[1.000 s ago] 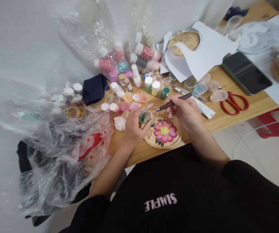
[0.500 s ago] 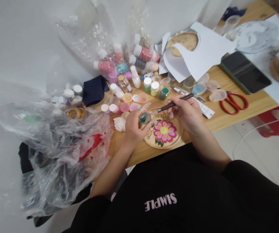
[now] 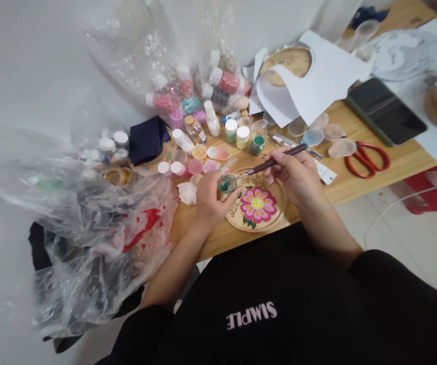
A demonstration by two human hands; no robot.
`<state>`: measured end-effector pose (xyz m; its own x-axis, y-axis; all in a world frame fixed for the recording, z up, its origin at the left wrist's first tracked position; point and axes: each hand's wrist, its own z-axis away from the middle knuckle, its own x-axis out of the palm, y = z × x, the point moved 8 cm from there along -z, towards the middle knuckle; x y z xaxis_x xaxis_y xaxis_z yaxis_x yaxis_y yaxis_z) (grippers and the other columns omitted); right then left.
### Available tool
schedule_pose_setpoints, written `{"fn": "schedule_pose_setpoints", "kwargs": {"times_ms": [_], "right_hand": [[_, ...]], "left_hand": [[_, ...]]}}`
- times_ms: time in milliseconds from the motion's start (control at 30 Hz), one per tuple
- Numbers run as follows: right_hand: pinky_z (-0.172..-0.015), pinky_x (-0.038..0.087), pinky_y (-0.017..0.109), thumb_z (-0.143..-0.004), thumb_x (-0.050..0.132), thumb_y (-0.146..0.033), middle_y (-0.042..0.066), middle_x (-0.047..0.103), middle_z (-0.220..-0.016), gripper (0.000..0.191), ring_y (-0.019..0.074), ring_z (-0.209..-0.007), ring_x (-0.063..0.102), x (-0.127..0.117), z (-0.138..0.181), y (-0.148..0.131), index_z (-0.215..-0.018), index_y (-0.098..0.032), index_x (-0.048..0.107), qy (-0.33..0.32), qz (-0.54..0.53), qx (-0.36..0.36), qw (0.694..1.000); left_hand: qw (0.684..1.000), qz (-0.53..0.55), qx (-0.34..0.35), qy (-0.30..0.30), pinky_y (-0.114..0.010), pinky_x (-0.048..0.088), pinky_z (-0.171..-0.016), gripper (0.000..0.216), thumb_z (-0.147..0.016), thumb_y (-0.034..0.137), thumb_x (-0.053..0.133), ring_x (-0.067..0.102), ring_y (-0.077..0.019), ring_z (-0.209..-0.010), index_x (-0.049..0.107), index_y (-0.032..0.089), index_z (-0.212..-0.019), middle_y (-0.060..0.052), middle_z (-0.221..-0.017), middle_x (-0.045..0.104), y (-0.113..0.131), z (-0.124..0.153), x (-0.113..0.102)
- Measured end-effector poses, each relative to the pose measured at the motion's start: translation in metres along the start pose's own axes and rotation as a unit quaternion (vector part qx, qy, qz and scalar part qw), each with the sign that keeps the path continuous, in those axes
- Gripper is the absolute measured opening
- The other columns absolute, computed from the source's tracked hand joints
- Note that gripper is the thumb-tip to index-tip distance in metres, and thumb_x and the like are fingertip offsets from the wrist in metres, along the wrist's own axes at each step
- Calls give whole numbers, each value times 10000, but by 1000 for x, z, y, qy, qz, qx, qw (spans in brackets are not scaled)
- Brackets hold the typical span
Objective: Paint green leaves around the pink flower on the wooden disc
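My left hand [image 3: 210, 196] holds a small clear cup of green material [image 3: 226, 184] above the left edge of a round wooden disc [image 3: 275, 215]. The disc bears a pink flower with a yellow centre [image 3: 257, 205]. My right hand [image 3: 296, 174] grips a dark-handled thin tool [image 3: 275, 159], whose metal tip reaches into the green cup. Both hands hover over the disc at the near edge of the wooden table [image 3: 359, 182].
Small jars, lids and bottles [image 3: 237, 134] crowd the table behind the disc. Crumpled plastic bags [image 3: 100, 233] lie at the left. Red scissors [image 3: 366, 158], a dark phone [image 3: 386, 112], white paper [image 3: 317, 81] and another wooden disc [image 3: 290, 63] lie to the right and back.
The hands hold nearly the same pose; the tool tip stays at the green cup. The view has shifted slightly.
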<state>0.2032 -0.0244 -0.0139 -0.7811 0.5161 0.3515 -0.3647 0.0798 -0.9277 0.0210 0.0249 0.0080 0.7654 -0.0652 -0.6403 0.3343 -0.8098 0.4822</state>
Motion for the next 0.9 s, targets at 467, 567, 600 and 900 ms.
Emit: {"fn": "schedule_pose_setpoints", "kwargs": {"times_ms": [467, 567, 600, 900], "right_hand": [[-365, 378, 230, -680, 745, -347, -32, 578, -533, 187, 95, -421, 504, -49, 6, -6, -641, -214, 621, 94, -7, -22, 995], [-364, 369, 221, -685, 773, -356, -32, 585, -532, 213, 96, -428, 518, -71, 13, -8, -640, -211, 622, 150, 26, -53, 987], [-367, 370, 221, -700, 774, -360, -30, 585, -530, 217, 97, -430, 523, -76, 15, -8, -642, -210, 627, 162, 44, -61, 984], [-388, 375, 252, -761, 757, -386, -27, 586, -480, 206, 107, -401, 506, -73, 22, -12, -659, -224, 681, 145, 161, -107, 970]], "left_hand": [[1000, -19, 18, 13, -322, 564, -829, 375, -864, 368, 692, 687, -184, -956, 541, 190, -1157, -56, -996, 692, 4, -2, -1], [1000, -10, 22, 13, -328, 566, -840, 379, -859, 353, 696, 686, -186, -963, 541, 187, -1164, -59, -1002, 691, 4, -1, 0], [1000, -7, 24, 12, -331, 566, -847, 381, -858, 346, 697, 684, -188, -969, 540, 185, -1165, -62, -1005, 690, 4, -1, 0], [1000, 5, 26, -2, -341, 571, -835, 374, -852, 314, 698, 680, -191, -955, 536, 195, -1167, -59, -1004, 688, 7, -1, 1]]}}
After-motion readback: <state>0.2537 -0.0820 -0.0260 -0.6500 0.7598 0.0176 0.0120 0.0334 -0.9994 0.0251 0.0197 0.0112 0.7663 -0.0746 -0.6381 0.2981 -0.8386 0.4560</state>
